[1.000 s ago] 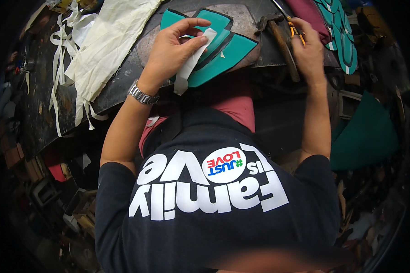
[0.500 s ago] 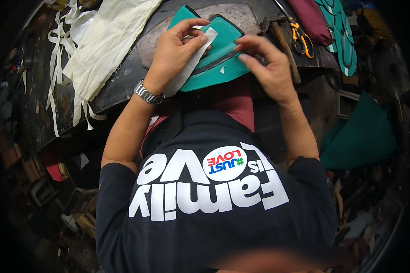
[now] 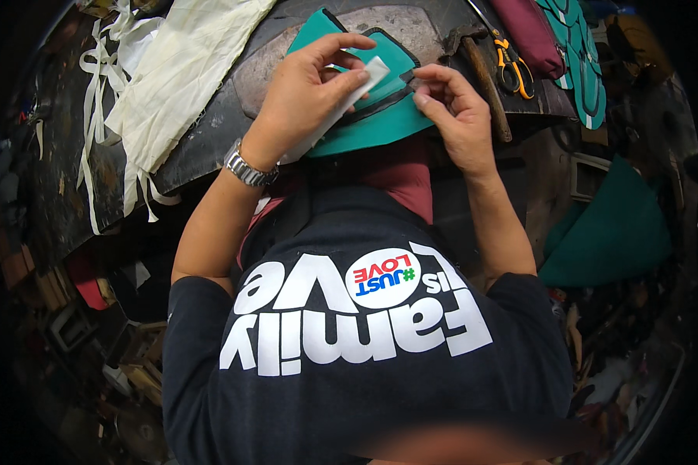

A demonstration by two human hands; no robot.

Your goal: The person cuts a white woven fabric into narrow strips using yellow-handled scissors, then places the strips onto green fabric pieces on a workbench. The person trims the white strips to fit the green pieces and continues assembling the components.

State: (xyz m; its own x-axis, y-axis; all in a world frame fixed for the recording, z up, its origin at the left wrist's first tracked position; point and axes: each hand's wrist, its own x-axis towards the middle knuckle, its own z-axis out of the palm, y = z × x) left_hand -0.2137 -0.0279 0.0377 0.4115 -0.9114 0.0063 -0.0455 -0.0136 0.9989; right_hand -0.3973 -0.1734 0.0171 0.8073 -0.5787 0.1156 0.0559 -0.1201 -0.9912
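A green sheet piece (image 3: 380, 133) with black edging lies on the bench's near edge, its lower side overhanging toward my lap. My left hand (image 3: 302, 93) is closed on a narrow white strip (image 3: 375, 71), which runs slantwise across the green piece and down beneath the wrist. At the right end of the piece, my right hand (image 3: 464, 112) is closed, thumb and fingers pinching the end of a black strip (image 3: 392, 102) that crosses the green sheet. The fingertips partly hide that end.
A hammer (image 3: 485, 85) and orange-handled scissors (image 3: 513, 70) lie right of my right hand. Beyond them are a maroon bundle (image 3: 529, 35) and several green cut pieces (image 3: 589, 89). Cream cloth (image 3: 180, 85) with loose strips hangs over the bench's left edge.
My right hand has moved slightly and now pinches the black strip's end, where its fingers were apart before. My left hand has shifted the white strip a little to the right.
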